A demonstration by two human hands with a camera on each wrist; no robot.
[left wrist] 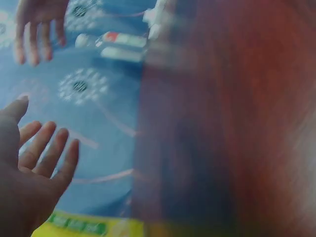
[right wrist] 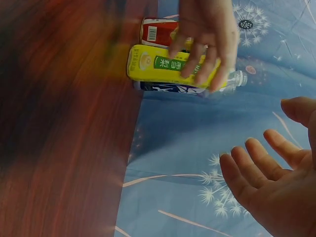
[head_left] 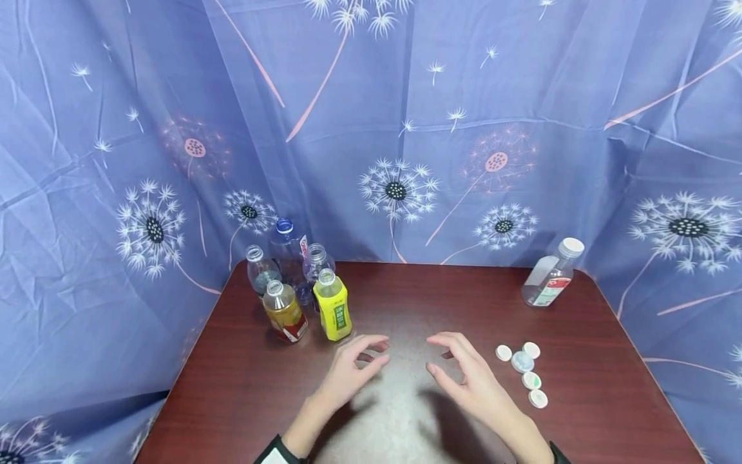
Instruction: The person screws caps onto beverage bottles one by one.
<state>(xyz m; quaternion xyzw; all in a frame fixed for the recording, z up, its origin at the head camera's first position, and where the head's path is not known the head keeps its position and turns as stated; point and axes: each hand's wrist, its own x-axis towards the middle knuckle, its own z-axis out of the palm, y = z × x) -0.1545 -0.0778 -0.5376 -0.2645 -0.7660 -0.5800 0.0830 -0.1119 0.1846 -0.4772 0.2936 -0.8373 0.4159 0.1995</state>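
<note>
Both hands hover over the front middle of the table, palms facing each other and holding nothing. My left hand (head_left: 353, 370) is nearest the yellow-labelled bottle (head_left: 333, 309), fingers loosely bent. My right hand (head_left: 472, 380) is apart from it, left of several loose caps (head_left: 523, 362), most of them white. Behind the yellow bottle and to its left stand a bottle with a red and yellow label (head_left: 285, 312), a small clear bottle (head_left: 262, 270), a tall blue-tinted bottle (head_left: 286, 248) and another clear bottle (head_left: 317, 258). These bottles show no caps on their necks.
A clear bottle with a white cap (head_left: 553, 274) stands at the table's back right corner. Blue dandelion-print cloth (head_left: 446, 161) hangs behind the table (head_left: 406, 290) and along both sides. Light glares off the tabletop between the hands.
</note>
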